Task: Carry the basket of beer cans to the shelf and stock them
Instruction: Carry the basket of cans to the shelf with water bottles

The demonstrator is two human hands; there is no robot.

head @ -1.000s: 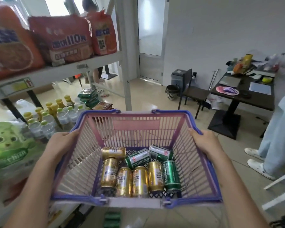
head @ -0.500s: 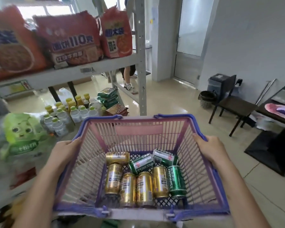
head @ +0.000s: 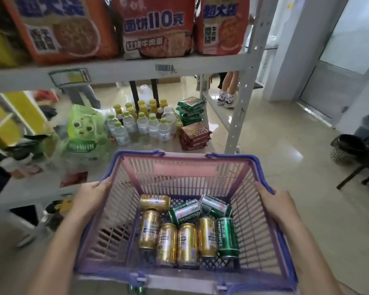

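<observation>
Left hand [head: 90, 198] wrapped around the left rim of the basket [head: 192, 171], fingers curled over the purple edge. Right hand [head: 279, 204] gripping the right rim the same way. Both arms reaching forward, one on each side of the basket.

Basket pink with purple trim and purple handles folded down, held up in front of the shelf [head: 119, 71]. Far end of the basket close to the lower shelf board.

Lying on the basket floor: eight cans [head: 185, 233]. Five gold cans [head: 149, 228], four in a row side by side and one lying across behind them. Three green cans [head: 228, 237], one at the right end of the row, two tilted behind it. All touching or nearly touching.

On the top board, big red and orange noodle bags [head: 156, 28]. On the lower board, bottles [head: 143, 122] with green and yellow caps, a green pack with a funny face [head: 83, 133] to their left, and green packets [head: 190, 109] stacked over red packets [head: 195, 136] to their right.

Behind the shelf, someone's legs in white shoes [head: 227, 99] on the shiny floor.
</observation>
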